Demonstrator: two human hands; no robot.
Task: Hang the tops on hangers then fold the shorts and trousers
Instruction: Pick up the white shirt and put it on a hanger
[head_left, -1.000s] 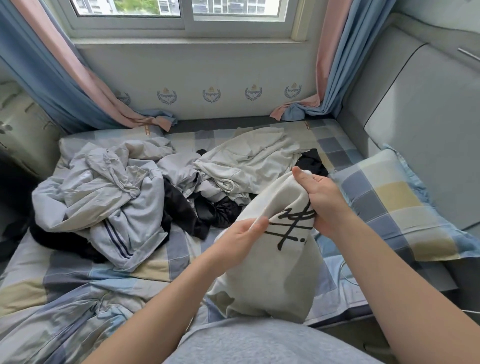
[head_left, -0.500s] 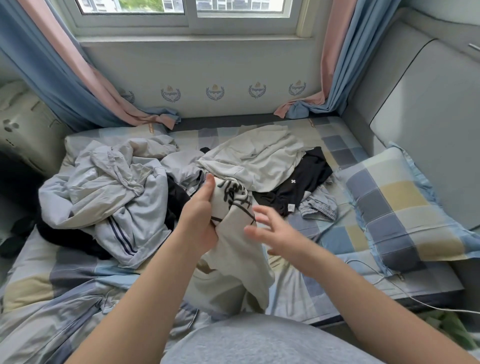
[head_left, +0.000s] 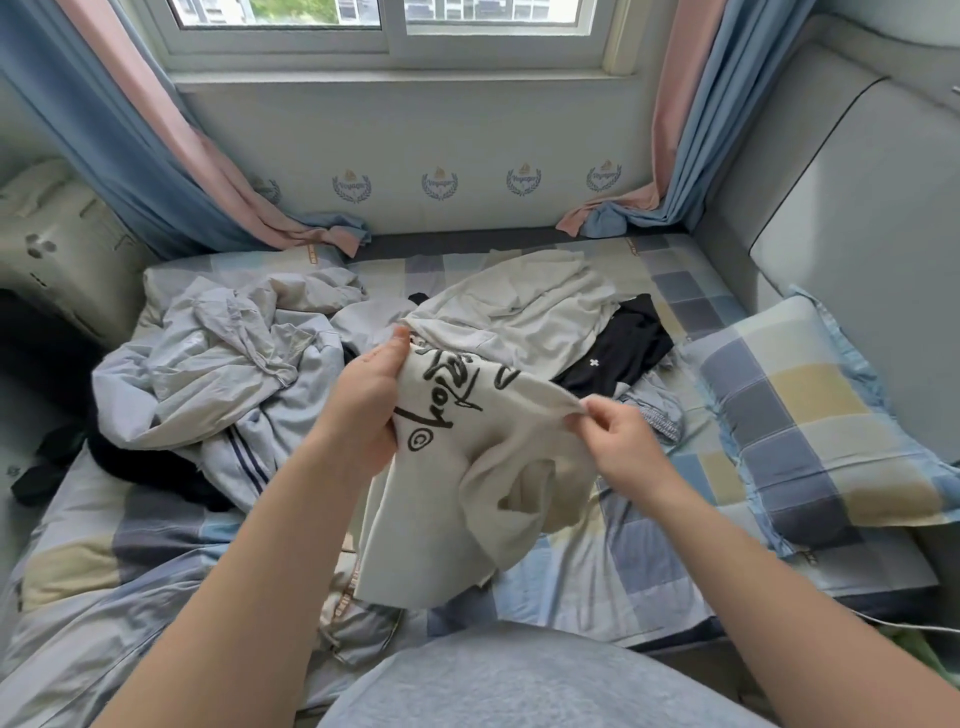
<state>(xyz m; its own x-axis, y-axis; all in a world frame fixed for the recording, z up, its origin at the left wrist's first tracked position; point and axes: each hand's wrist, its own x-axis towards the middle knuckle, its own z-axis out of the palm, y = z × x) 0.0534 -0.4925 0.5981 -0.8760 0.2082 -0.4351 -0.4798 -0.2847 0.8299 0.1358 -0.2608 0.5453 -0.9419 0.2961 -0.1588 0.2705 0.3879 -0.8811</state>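
I hold a cream top with black lettering (head_left: 467, 467) up over the bed. My left hand (head_left: 371, 400) grips its upper left edge, thumb on top. My right hand (head_left: 615, 434) pinches the fabric's right edge between thumb and fingers. The rest of the top hangs down bunched toward my lap. Behind it lie a cream garment (head_left: 524, 312), a black garment with a small white cross (head_left: 618, 348), and a heap of pale blue-grey clothes with dark stripes (head_left: 218, 379) at the left. No hanger is in view.
The bed carries a blue, yellow and grey checked sheet (head_left: 649, 561) and a matching pillow (head_left: 810, 415) at the right. A padded grey headboard (head_left: 857, 208) stands on the right. Curtains (head_left: 156, 156) and a window are behind. Dark clothing (head_left: 52, 467) lies at the left edge.
My right hand let go of the top, then took hold of its right edge again. My left hand lifted its side, and the lettering is now spread between both hands.
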